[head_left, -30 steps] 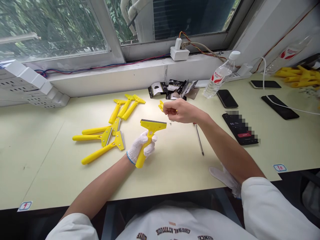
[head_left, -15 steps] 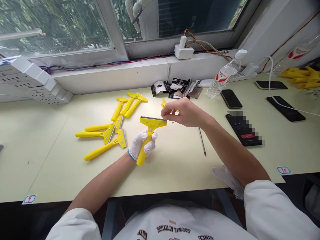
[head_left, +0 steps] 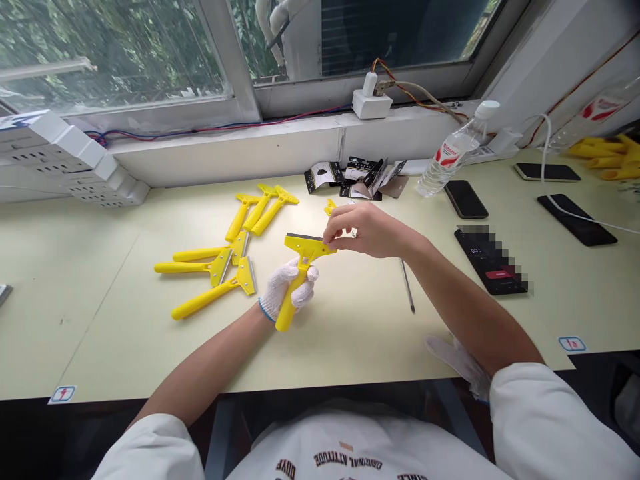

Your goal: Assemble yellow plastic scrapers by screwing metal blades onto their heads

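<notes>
Workbench: pale green-yellow workbench [head_left: 90, 313] running along a window sill [head_left: 215, 153], with a white power strip [head_left: 65, 157] at the far left end.

Left hand: left hand [head_left: 293, 290], in a white knit glove with a blue cuff, wraps closed around the handle of a yellow scraper [head_left: 300, 273].

Yellow scraper: held up above the bench, in front of the person and just left of centre. Its long axis runs from the handle end, nearer the body, up and away to the wide head, whose metal blade edge faces the window.

Right hand: bare right hand [head_left: 370, 230] comes in from the right, level with the scraper head and just beyond it.

Right fingers: right fingers [head_left: 333, 233] are curled into a narrow pinch at the head's right corner. Whether they touch the head or hold something small, I cannot tell.

Nearest the right hand: small yellow piece [head_left: 330, 207], partly hidden just beyond the fingers; thin screwdriver [head_left: 407, 283] lying to the right, below the wrist.

Around: loose scrapers [head_left: 215, 297] lie to the left, black-and-white packaging cards [head_left: 350, 179] beyond the hands, a white glove [head_left: 460, 363] by the right elbow, and a water bottle [head_left: 450, 157] and phones [head_left: 466, 199] to the right.
</notes>
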`<move>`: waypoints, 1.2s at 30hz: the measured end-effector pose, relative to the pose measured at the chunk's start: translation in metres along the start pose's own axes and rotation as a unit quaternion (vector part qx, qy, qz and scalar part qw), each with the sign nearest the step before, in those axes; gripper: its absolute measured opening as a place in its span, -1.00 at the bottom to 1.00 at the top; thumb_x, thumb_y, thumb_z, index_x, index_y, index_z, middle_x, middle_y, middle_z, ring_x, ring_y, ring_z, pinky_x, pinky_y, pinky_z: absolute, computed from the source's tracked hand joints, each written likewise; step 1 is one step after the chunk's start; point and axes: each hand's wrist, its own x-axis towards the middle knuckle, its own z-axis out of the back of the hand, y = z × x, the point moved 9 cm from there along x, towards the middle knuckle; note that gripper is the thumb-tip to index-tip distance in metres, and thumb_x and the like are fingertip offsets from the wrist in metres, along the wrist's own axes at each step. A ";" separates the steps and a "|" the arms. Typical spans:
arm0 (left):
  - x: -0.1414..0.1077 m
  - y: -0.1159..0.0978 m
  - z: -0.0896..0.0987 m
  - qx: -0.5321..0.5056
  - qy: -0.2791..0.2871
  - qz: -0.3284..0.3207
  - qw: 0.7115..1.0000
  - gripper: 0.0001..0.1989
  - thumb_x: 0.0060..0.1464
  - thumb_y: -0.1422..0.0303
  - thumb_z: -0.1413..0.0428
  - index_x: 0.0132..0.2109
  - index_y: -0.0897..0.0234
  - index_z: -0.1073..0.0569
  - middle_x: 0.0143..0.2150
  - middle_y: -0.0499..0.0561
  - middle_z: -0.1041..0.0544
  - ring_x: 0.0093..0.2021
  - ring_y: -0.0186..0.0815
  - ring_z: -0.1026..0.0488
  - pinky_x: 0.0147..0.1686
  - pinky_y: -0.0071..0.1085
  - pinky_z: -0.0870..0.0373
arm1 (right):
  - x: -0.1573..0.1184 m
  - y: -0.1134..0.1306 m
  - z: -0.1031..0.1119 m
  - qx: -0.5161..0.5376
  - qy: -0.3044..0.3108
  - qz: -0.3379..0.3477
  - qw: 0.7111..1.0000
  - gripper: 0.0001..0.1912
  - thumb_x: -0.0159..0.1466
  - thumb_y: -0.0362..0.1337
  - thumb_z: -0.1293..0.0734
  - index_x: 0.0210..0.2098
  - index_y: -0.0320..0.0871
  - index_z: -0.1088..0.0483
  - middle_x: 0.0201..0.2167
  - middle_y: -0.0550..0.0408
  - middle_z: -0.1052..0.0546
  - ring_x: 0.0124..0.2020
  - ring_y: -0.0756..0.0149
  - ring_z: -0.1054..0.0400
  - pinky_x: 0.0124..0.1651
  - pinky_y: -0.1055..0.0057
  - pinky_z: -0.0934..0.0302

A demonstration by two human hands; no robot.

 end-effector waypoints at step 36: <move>0.007 0.001 0.010 0.107 -0.009 -0.050 0.993 -0.54 0.12 0.27 -0.22 0.14 0.33 -0.45 -0.15 0.06 -0.66 -0.65 -0.42 -0.42 -0.65 -0.43 -0.37 | -0.001 -0.017 -0.024 -0.086 0.046 -0.098 0.990 -0.87 0.29 -0.46 -0.44 -0.36 -0.14 -0.52 -0.26 0.09 -0.60 -0.26 0.30 -0.37 -0.21 0.32 -0.11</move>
